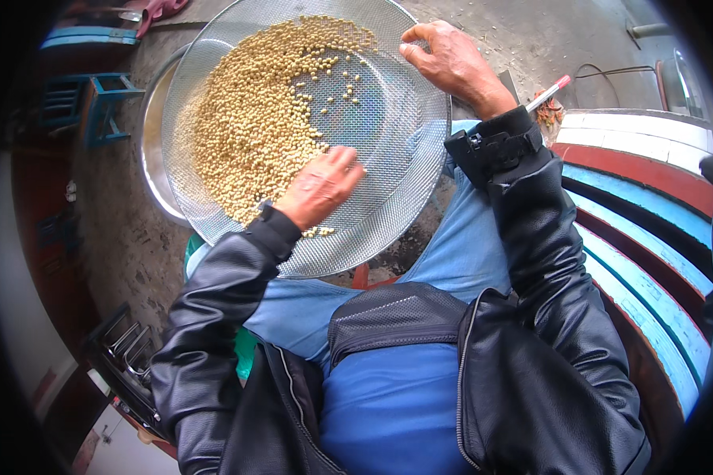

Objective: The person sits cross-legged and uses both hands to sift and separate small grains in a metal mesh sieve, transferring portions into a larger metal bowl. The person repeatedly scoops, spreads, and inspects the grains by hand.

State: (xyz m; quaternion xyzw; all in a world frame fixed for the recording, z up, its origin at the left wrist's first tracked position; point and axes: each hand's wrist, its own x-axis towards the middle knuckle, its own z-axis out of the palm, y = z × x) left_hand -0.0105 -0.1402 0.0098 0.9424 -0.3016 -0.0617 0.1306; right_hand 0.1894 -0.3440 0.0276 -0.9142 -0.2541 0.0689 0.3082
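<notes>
A round wire-mesh sieve (pixel 392 202) spans the area over my knees, above a wide metal basin (pixel 154 127) that shows at its left edge. Pale yellow soybeans (pixel 255 119) are heaped over its left and far side, with a few scattered toward the middle. My left hand (pixel 324 184) is low over the near edge of the heap, slightly blurred, its palm and anything under it hidden. At the far right rim is my right hand (pixel 451 65), thumb and forefinger apart over the mesh, with nothing visible between them.
A blue wooden stool (pixel 104 107) stands on the concrete floor (pixel 119 249) to the left. Blue and white painted slats (pixel 636 285) run close along my right side, below white tiles (pixel 636 130). A white stick with a red tip (pixel 548 94) lies beyond my right wrist.
</notes>
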